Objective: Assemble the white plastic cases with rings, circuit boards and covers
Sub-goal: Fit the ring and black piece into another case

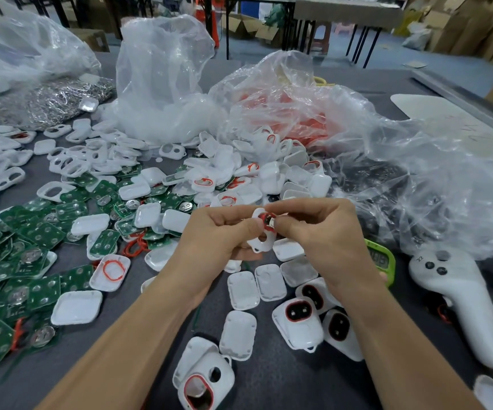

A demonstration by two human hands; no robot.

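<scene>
Both hands meet above the middle of the table around one white plastic case [261, 242]. My left hand [218, 235] grips it from the left and below. My right hand [322, 229] pinches its upper end, where a red ring [268, 216] and a small metal part show. Green circuit boards [32, 261] lie heaped at the left. White covers [242, 290] lie flat below my hands. Cases fitted with red rings and dark inserts [298, 312] sit at the lower right. A cover holding a loose red ring [112, 272] lies left of my forearm.
Clear plastic bags [162, 72] stand at the back, one holding red rings [292, 113], another metal parts [50, 102]. A white handheld controller [461, 297] lies at the right beside a green timer [382, 258]. White case frames [70, 164] are scattered at the far left.
</scene>
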